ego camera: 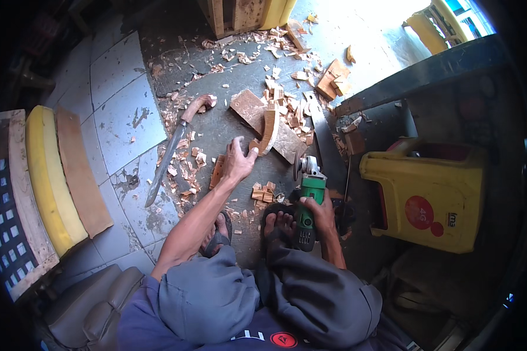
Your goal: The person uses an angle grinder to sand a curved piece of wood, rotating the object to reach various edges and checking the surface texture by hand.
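My right hand (319, 209) is wrapped around the green body of an angle grinder (312, 188). The grinder's head and dark disc (297, 165) point away from me, over the floor. My left hand (238, 161) has its fingers apart, with the thumb tip at the near end of a curved, carved piece of wood (270, 129). Whether the thumb touches it is unclear. That curved piece rests on a flat wooden board (248, 105) lying on the floor. To the left of my left hand lies a long blade with a curved wooden handle (197, 107).
Wood chips (292, 107) are strewn over the concrete floor. A handsaw (323, 127) lies right of the board, beside wood blocks (332, 79). A yellow plastic container (426, 197) stands at right; a slatted seat (44, 175) is at left. My sandalled feet (217, 237) are close below.
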Available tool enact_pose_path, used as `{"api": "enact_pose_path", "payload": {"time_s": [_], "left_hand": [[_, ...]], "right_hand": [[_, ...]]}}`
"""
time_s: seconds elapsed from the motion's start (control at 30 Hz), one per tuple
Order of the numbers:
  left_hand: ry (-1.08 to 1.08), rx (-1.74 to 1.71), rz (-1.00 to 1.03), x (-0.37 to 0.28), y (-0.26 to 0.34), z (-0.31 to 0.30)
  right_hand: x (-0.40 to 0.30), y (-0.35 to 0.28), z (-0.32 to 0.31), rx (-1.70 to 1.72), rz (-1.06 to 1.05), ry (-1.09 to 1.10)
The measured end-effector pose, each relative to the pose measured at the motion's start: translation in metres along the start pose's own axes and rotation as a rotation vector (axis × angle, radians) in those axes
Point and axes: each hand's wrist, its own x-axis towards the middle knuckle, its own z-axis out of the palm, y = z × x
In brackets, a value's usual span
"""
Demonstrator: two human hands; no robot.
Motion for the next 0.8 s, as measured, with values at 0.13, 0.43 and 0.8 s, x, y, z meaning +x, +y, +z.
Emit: {"api": "enact_pose_path", "payload": {"time_s": [0.13, 0.43, 0.8], "left_hand": [[-0.254, -0.006, -0.091, 0.030, 0.004, 0.007], [-0.525, -0.690, -0.337, 0.014, -0.007, 0.006], [0.007, -0.273, -0.196, 0.062, 0.007, -0.003]], "right_hand": [[0.004, 0.007, 0.002, -0.044, -0.073, 0.002], [0.004, 0.002, 0.007, -0.120, -0.058, 0.033], [0.001, 0.003, -0.001, -0.060, -0.039, 0.056]]}}
